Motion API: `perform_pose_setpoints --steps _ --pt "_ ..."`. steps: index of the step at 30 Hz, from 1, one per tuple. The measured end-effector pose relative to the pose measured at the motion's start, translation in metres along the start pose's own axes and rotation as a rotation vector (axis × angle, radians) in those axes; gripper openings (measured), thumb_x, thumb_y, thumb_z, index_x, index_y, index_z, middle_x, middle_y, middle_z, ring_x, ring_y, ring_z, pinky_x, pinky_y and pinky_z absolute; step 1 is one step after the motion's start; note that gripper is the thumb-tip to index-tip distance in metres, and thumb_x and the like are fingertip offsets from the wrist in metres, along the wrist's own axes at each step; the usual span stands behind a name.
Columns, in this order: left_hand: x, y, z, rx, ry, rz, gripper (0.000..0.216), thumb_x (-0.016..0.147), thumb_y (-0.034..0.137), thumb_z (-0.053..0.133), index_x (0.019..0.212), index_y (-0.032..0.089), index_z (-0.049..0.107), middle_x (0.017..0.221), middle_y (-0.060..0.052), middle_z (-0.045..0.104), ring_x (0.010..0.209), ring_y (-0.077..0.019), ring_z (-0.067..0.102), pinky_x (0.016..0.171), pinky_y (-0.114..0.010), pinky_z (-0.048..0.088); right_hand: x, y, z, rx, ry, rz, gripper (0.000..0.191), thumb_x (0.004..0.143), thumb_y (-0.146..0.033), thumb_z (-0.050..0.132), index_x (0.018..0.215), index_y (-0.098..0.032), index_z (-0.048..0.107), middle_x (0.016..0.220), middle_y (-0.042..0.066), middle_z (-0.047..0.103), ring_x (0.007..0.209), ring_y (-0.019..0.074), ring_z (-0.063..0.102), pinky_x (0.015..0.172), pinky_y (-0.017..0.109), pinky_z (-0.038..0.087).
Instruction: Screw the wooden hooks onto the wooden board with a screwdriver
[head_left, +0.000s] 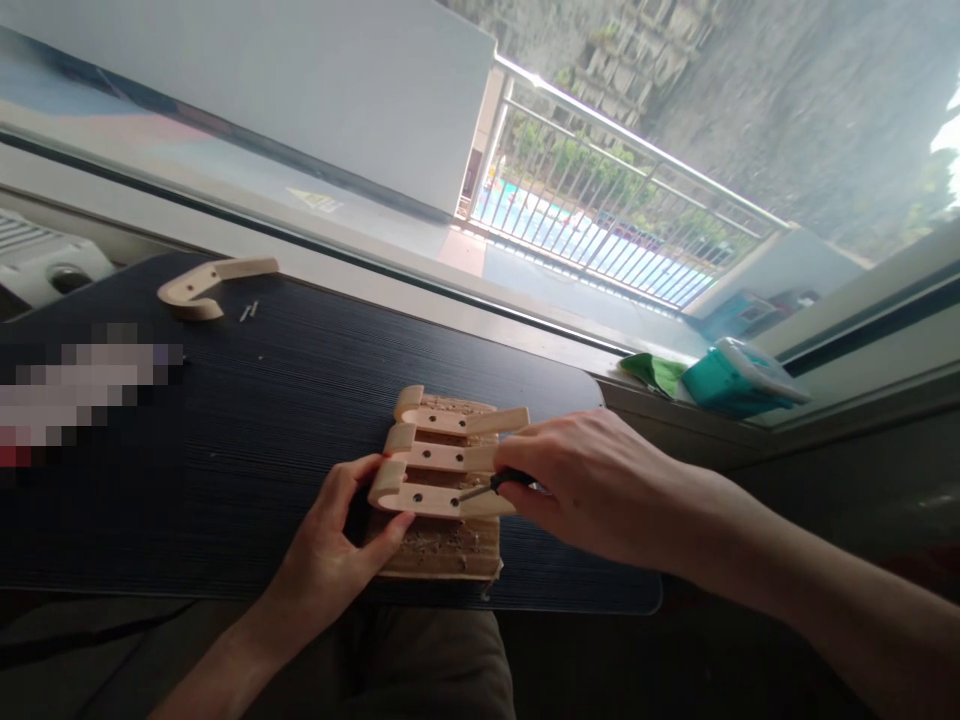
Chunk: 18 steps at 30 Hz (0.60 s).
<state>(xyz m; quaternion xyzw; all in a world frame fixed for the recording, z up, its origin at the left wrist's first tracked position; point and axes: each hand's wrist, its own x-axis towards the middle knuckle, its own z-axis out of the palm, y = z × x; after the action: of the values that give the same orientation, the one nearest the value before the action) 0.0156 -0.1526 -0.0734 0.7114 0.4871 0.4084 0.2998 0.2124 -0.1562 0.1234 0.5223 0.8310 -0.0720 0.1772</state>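
Observation:
A wooden rack board [442,548] lies near the front edge of the dark table [247,440], with three pale wooden hooks [450,456] laid across it. My left hand [337,535] pinches the curved end of the nearest hook and steadies the board. My right hand [592,480] is closed round a small screwdriver [491,485] with a dark handle. Its metal tip rests on the nearest hook, at a screw hole.
A loose wooden hook [206,285] lies at the table's far left with small screws [249,311] beside it. A teal box [739,378] and a green cloth [654,372] sit on the window sill at right. A white appliance [45,265] stands far left.

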Motion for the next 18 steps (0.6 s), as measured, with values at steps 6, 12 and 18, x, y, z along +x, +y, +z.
perform_pose_setpoints --steps 6,12,18 --pt "0.0 -0.004 0.002 0.028 0.018 0.009 0.043 0.076 0.041 0.061 0.114 0.026 0.047 0.104 -0.001 0.059 0.094 -0.0194 0.061 0.086 -0.031 0.051 0.005 0.001 0.007 0.034 -0.031 -0.026 0.019 0.086 -0.02 0.049 0.075 -0.016 0.065 0.071 0.003 0.066 0.062 0.0124 0.056 0.052 0.027 0.022" --pt "0.0 -0.003 0.002 0.03 0.019 0.009 0.042 0.077 0.04 0.061 0.113 0.027 0.047 0.102 0.001 0.06 0.093 -0.0183 0.061 0.086 -0.029 0.051 0.012 0.001 0.008 0.04 -0.065 -0.069 0.017 0.086 -0.019 0.051 0.076 -0.015 0.064 0.073 0.003 0.066 0.062 0.0121 0.056 0.053 0.028 0.023" --pt "0.001 -0.003 0.003 0.03 0.03 0.022 0.042 0.076 0.04 0.061 0.113 0.026 0.047 0.102 0.0 0.058 0.092 -0.0179 0.061 0.086 -0.029 0.051 0.014 -0.003 0.01 0.011 0.109 -0.252 0.015 0.084 -0.008 0.053 0.072 -0.016 0.059 0.07 0.001 0.061 0.059 0.0118 0.05 0.054 0.028 0.027"
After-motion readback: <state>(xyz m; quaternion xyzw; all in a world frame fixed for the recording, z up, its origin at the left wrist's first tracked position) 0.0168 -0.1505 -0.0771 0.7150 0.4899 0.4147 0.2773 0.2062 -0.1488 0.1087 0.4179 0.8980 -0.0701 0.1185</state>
